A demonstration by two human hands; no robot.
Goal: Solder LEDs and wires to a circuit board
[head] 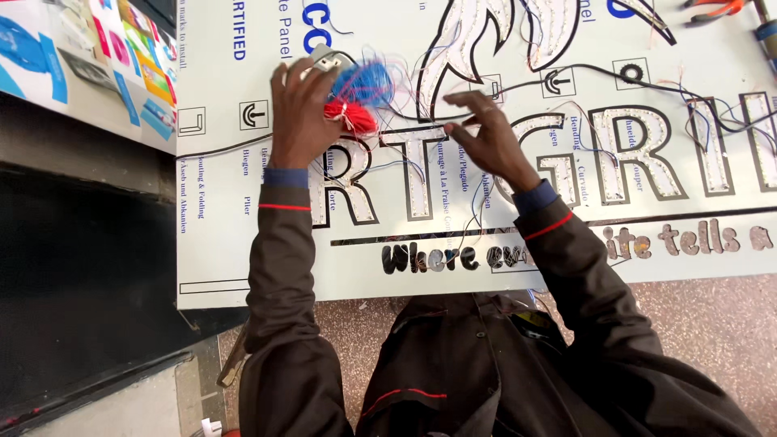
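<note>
Holding the wire bundle (356,95) steady on the sign panel (218,243) seemed the way to free one strand cleanly (red and blue coils tangle easily). My left hand (301,121) was curled over the bundle, above the cut-out letters (421,174). My right hand (490,139) hovered beside it, fingers loosely spread, apparently touching thin wires.
</note>
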